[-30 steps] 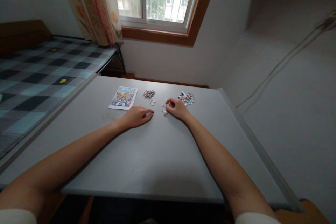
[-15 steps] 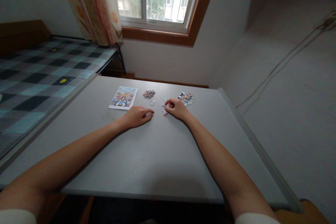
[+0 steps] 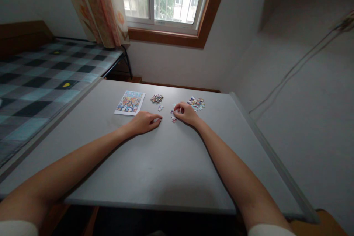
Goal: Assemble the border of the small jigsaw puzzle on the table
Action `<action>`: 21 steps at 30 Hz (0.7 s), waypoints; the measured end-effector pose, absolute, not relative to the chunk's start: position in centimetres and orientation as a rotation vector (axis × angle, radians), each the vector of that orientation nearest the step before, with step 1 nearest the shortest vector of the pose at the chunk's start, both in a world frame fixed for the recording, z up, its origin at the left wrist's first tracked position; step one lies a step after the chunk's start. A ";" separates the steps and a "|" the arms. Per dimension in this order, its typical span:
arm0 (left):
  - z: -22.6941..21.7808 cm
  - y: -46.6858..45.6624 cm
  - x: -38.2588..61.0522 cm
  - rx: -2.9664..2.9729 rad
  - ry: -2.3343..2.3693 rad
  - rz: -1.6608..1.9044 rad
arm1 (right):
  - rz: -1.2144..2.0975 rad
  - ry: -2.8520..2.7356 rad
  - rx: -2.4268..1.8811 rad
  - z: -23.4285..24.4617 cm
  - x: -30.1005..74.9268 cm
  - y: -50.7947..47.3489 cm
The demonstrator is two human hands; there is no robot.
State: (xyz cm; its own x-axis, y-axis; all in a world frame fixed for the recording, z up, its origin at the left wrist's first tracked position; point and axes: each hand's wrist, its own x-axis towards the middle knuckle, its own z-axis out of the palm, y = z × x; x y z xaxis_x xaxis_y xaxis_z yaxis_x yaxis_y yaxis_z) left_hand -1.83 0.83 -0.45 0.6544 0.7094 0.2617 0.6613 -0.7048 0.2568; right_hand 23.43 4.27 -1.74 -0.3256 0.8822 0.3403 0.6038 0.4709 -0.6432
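My left hand point(image 3: 143, 122) lies palm down on the grey table point(image 3: 155, 162), fingers stretched toward the right and holding nothing. My right hand point(image 3: 186, 113) rests a little further back, fingers curled in a pinch on a small puzzle piece point(image 3: 178, 110). A few loose pieces point(image 3: 173, 118) lie just left of that hand. One pile of puzzle pieces point(image 3: 196, 103) sits behind the right hand, a smaller pile point(image 3: 156, 98) behind the left. A colourful picture card point(image 3: 129, 102) lies flat at the back left.
A bed with a checked blanket point(image 3: 41, 81) runs along the table's left edge. Behind the table are a wall, a window point(image 3: 166, 0) and a curtain point(image 3: 96, 7). A cable point(image 3: 298, 66) hangs down the right wall.
My right hand's fingers have shifted slightly over the small pieces. The left hand has stayed where it was.
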 end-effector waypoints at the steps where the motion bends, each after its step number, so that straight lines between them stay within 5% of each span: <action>1: -0.4 0.8 -1.8 2.729 1.138 0.522 | 0.526 -2.049 -1.215 -1.8 23.4 4.3; 21: -0.4 0.8 -1.9 2.729 1.122 0.532 | 0.591 -2.028 -1.235 -1.5 23.3 4.1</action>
State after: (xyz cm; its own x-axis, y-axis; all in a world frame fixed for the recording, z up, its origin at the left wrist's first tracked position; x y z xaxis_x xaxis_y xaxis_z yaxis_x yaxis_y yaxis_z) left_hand -1.86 0.84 -0.41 0.6588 0.7030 0.2678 0.6522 -0.7112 0.2623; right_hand 23.27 4.13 -1.48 -0.3180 0.8943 0.3148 0.5850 0.4463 -0.6771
